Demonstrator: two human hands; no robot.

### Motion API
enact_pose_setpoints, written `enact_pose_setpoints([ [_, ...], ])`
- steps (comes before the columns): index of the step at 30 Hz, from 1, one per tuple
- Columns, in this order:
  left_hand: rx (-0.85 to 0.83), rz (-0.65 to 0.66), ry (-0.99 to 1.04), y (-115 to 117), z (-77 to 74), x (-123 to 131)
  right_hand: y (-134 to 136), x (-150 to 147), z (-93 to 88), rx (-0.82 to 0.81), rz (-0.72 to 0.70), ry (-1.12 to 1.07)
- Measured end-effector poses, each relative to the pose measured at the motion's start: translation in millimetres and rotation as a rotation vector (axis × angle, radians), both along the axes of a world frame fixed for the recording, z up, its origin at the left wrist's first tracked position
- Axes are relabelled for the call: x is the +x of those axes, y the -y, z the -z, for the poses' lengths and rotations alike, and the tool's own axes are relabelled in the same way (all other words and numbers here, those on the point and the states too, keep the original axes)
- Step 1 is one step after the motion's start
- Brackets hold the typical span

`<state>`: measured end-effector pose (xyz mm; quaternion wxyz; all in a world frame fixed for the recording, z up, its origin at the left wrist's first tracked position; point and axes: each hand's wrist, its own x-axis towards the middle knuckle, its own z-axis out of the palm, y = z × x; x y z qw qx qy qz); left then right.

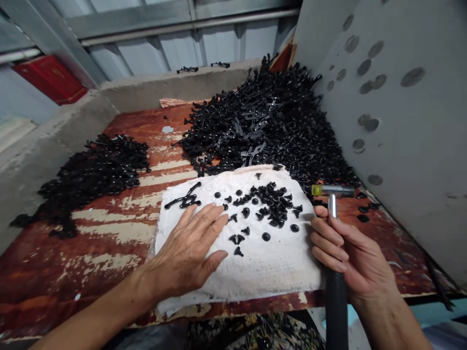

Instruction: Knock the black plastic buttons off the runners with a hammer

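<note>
My left hand (193, 243) lies over a white cloth (270, 272) with its fingers stretched forward and spread from the thumb. Just beyond its fingertips are a few dark linked arm pieces (184, 198). To its right, small black mushroom-shaped parts (275, 201) are scattered and heaped on the cloth. My right hand (346, 253) is wrapped around the neck of a hammer (336, 291) at the cloth's right edge. The hammer stands head up, with a yellow tip (316, 190) on the left of its metal head and a black grip below.
A large pile of black parts (255, 121) fills the back right, against a grey panel (394, 121) with round marks. A smaller black pile (95, 175) lies at left on the worn red-brown tabletop (109, 257). A red box-like object (51, 78) sits at the back left.
</note>
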<state>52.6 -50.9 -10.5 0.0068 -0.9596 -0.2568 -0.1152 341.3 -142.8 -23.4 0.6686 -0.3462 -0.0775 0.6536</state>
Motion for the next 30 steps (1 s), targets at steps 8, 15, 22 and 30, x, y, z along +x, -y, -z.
enact_pose_setpoints([
  [8, -0.021, -0.059, 0.01, 10.9, 4.5, -4.5, 3.1, 4.5, 8.4, 0.116, -0.084, -0.04],
  [15, -0.07, -0.213, 0.103, 20.4, 6.5, -25.5, 1.6, 5.3, 8.3, 0.079, -0.084, -0.072],
  [22, -0.053, -0.156, 0.09, 18.7, 8.9, -16.6, 2.7, 4.2, 5.8, 0.068, -0.087, -0.042],
  [30, -0.033, -0.025, 0.117, 29.2, 5.8, -18.0, 2.2, 5.1, 5.5, 0.085, -0.106, -0.061],
])
